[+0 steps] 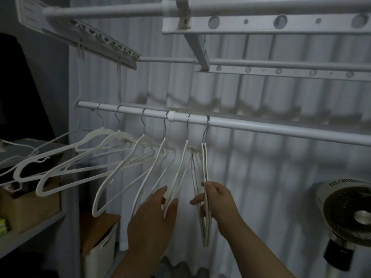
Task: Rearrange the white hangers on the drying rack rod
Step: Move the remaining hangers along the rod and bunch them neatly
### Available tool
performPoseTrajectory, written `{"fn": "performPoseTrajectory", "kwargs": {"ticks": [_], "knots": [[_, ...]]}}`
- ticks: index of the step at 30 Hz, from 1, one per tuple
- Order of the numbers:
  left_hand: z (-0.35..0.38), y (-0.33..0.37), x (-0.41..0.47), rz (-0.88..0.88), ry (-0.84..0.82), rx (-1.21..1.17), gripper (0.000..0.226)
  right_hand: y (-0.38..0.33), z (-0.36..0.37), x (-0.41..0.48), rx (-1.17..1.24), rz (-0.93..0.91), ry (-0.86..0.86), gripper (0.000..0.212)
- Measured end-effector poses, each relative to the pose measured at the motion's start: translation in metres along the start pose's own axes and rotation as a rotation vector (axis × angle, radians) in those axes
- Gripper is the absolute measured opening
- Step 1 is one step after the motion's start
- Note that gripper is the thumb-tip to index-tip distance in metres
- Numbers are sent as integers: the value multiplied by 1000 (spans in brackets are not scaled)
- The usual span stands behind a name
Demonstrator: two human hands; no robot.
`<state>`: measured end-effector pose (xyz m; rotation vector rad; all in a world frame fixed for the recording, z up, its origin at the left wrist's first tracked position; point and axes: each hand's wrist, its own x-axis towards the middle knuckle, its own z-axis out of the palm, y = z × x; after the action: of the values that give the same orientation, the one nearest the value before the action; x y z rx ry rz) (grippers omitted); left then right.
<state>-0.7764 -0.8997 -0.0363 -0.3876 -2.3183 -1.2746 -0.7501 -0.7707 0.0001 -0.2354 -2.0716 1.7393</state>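
Your right hand [218, 199] has its fingers curled round the lower body of the end hanger [205, 157], which hangs edge-on straight above that hand. Your left hand [152, 217] sits just beside it, the two hands apart. Its fingers are fairly straight, and the lower arm of the neighbouring hanger [181, 167] runs between thumb and fingers; I cannot tell whether you are really pinching it. Both hangers are hooked on the rod [261, 127] well above your hands. The step looks like setting the spacing of this pair. Steer from the bottom only gently, because a low grip swings the frame more than it slides the hook [207, 122]. If the hook drags, lift the hanger slightly to take weight off the rod, then shift it sideways and let it settle. Keep the thin strands hanging between the two frames from snagging, and hold the neighbour steady with your left hand while the right one moves. Up and to the left of your left hand, the other white hangers [112, 177] fan out at a slant, their lower ends overlapping, so they will probably need untangling one by one. The bare length of rod runs up and to the right of your right hand, above the fan [345, 207], and gives you room.
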Motion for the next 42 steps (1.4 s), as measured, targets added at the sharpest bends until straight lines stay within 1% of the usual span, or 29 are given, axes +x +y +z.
{"fn": "performPoseTrajectory", "kwargs": {"ticks": [4, 13, 16, 19, 22, 26, 28, 31, 35, 37, 42], "knots": [[-4, 4, 2, 103, 76, 30, 41, -1, -10, -1, 24, 24, 28, 19], [0, 24, -8, 300, 91, -153, 18, 2, -31, -10, 78, 28, 100, 19], [2, 36, -15, 338, 64, -189, 19, 4, -36, -11, 79, 28, 120, 16], [3, 44, -17, 346, 78, -121, 24, 5, -43, -15, 89, 34, 137, 16], [3, 46, -18, 326, 111, -82, 21, 4, -49, -17, 89, 42, 128, 16], [9, 42, -20, 301, 85, -90, 22, 2, -52, -19, 48, 43, 112, 14], [14, 40, -20, 254, 62, -129, 26, 2, -51, -19, 20, 29, 116, 16], [22, 36, -21, 126, 0, -223, 31, 2, -46, -18, -43, 26, 120, 19], [29, 32, -21, -29, -109, -371, 33, 2, -41, -16, -75, 24, 91, 19], [30, 31, -23, -70, -165, -411, 34, 1, -39, -15, -57, 24, 71, 17], [29, 32, -27, -88, -230, -447, 39, 1, -36, -14, -62, 18, 51, 15]]}}
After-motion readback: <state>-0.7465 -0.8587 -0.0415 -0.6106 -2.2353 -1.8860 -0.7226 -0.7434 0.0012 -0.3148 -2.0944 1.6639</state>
